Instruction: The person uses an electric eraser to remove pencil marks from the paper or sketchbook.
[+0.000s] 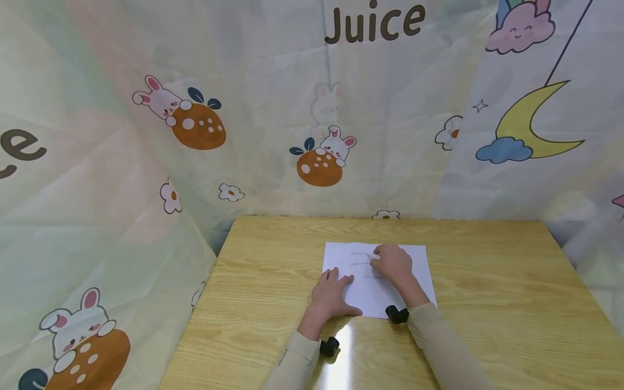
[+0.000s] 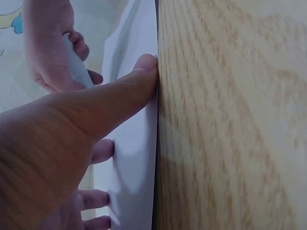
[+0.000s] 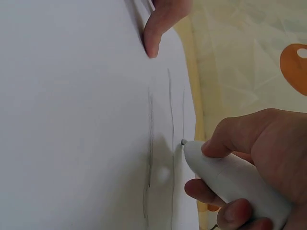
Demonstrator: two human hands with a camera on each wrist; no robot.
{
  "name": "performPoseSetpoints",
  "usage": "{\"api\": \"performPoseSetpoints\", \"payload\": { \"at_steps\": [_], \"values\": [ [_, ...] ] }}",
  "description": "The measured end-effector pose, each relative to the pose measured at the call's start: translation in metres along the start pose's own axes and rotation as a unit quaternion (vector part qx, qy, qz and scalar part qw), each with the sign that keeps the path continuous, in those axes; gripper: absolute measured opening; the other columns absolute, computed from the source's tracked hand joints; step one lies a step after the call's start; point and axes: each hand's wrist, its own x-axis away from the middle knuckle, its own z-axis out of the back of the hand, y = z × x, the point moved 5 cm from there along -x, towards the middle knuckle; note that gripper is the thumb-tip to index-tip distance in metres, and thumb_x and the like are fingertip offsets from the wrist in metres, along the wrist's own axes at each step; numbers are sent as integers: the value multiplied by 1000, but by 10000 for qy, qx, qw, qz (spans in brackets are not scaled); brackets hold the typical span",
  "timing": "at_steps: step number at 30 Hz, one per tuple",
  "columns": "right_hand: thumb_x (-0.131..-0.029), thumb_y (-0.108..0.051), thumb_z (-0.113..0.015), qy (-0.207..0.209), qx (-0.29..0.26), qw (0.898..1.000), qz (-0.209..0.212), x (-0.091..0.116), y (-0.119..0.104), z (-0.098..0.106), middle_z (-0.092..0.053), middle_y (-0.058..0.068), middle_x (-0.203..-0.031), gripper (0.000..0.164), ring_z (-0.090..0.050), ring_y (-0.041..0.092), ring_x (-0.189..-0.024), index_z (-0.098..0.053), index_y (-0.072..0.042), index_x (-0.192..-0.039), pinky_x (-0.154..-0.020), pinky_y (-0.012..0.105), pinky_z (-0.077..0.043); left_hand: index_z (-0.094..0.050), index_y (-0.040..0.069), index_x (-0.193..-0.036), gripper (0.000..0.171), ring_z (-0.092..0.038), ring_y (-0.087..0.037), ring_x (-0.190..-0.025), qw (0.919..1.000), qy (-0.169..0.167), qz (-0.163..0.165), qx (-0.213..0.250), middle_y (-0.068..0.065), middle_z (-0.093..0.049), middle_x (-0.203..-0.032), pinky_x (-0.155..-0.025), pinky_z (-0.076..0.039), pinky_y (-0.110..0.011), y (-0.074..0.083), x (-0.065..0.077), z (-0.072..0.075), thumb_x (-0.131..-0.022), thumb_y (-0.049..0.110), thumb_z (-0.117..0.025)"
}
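Note:
A white sheet of paper (image 1: 361,295) lies on the wooden table. Several thin grey lines (image 3: 172,124) run across its far part. My right hand (image 1: 394,264) grips a thick white pen-shaped tool (image 3: 230,179), thumb and fingers wrapped round its body. The tool's small tip meets the line closest to the far edge. My left hand (image 1: 330,295) rests spread over the paper's left side. In the left wrist view its thumb (image 2: 120,93) presses by the near edge, and the other fingertips touch the sheet farther in.
Wooden tabletop (image 1: 258,281) extends on both sides of the paper. A printed fabric curtain (image 1: 273,108) with rabbits and a moon hangs behind the table and at its sides. Black wrist cameras (image 1: 329,346) stick out from both sleeves, low over the table.

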Motion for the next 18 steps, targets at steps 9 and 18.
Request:
{"api": "performPoseSetpoints", "payload": {
  "at_steps": [9,18],
  "values": [
    [-83,-24,-68,26,50,10000,-26,-1,1,0,-71,14,-105,32,-66,30,-77,-73,-6,-110,-56,44,-52,-52,31,-141,92,-34,-36,-135,10000,-7,10,-23,-15,-37,-148,-91,-49,-48,0,-1,1,-62,74,-75],
    [-81,-22,-67,128,8,9999,57,3,1,-2,-71,14,-105,32,-65,30,-75,-74,-7,-109,-52,44,-50,-53,30,-140,91,-35,-37,-134,10000,-3,5,38,-15,-38,-147,-92,-48,-49,2,1,2,-63,73,-75]
  ]
}}
